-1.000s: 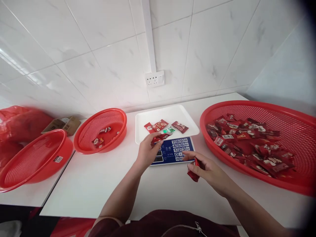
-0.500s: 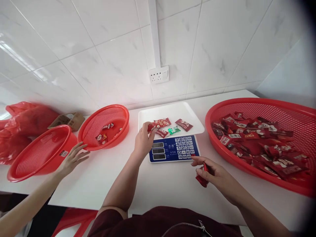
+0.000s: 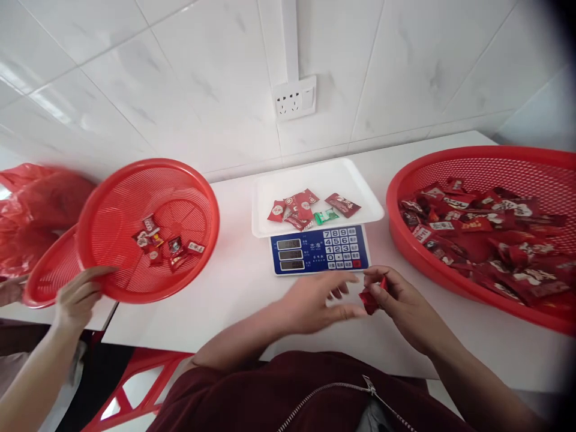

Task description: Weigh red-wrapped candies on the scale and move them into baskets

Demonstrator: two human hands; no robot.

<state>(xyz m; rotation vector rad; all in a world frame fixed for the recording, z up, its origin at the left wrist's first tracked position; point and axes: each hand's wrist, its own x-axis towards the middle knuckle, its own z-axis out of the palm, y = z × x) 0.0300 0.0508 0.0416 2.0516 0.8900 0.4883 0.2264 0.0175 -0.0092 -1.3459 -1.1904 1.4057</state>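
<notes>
My right hand (image 3: 396, 300) is closed on a small red snack packet (image 3: 369, 301) just in front of the scale's keypad. Reaching toward that packet from the left, my left hand (image 3: 319, 303) has its fingers apart and nothing in it. Behind both hands stands a digital scale (image 3: 321, 251) with a blue panel and a white weighing tray (image 3: 270, 177). Several red packets (image 3: 300, 207) and one green packet (image 3: 326, 216) lie on the tray. To my right, a large red basket (image 3: 405, 252) holds many red packets.
At left, a co-worker's hand (image 3: 81, 294) grips the rim of a tilted red basket (image 3: 153, 165) holding several small packets. Another red basket (image 3: 49, 258) stands behind it, near red plastic bags (image 3: 40, 204). A wall socket (image 3: 294, 99) sits above the white table (image 3: 234, 240).
My left hand has moved from the tray to near my right hand; more red packets lie on the tray. The co-worker's hand has taken hold of the left basket, now tilted and nearer.
</notes>
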